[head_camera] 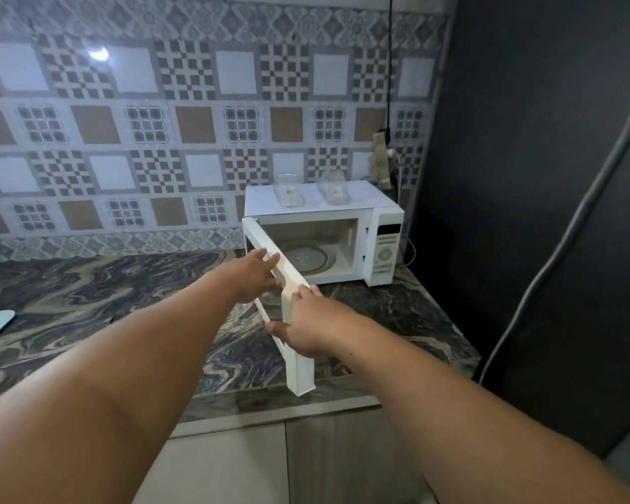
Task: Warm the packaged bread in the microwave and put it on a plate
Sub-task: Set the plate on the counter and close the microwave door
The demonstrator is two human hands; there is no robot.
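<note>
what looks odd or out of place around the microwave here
Nothing is spilled or broken. Two clear glasses stand on top of the microwave, an unusual perch. Its door hangs wide open with both hands, left and right, on it; the cavity holds only the turntable.

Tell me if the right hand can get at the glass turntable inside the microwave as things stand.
Probably yes. The microwave door is swung wide open, the right hand is on the door's outer end, and nothing sits in the cavity above the turntable.
</note>
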